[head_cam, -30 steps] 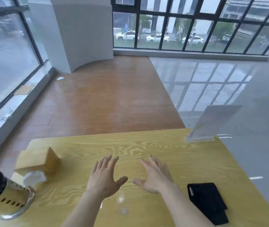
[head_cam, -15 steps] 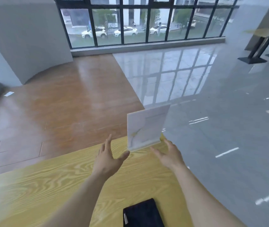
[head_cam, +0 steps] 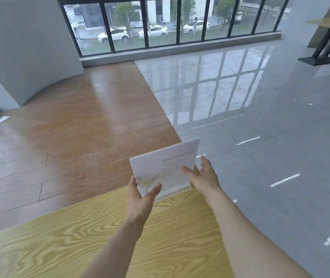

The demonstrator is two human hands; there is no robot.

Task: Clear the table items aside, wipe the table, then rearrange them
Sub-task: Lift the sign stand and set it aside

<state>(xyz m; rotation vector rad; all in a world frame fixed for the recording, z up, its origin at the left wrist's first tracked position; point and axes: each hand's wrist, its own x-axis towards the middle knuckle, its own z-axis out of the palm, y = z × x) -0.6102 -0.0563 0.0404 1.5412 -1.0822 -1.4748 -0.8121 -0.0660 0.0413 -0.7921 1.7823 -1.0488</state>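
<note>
A white upright sign stand (head_cam: 165, 167) with faint print stands at the far right corner of the yellow wooden table (head_cam: 79, 237). My left hand (head_cam: 143, 197) is at its lower left corner, thumb in front and fingers behind, pinching the sheet. My right hand (head_cam: 204, 177) is at its right edge with fingers spread, thumb over the front face, touching or nearly touching it.
The table's far edge and right edge run close to the sign stand, with wood floor and glossy grey tile beyond. Another table with black legs (head_cam: 324, 45) stands far right by the windows.
My view has turned right; the tissue box, cup holder and black cloth have left the frame. Both hands reached forward from the table's middle to the sign stand and closed in on its sides.
</note>
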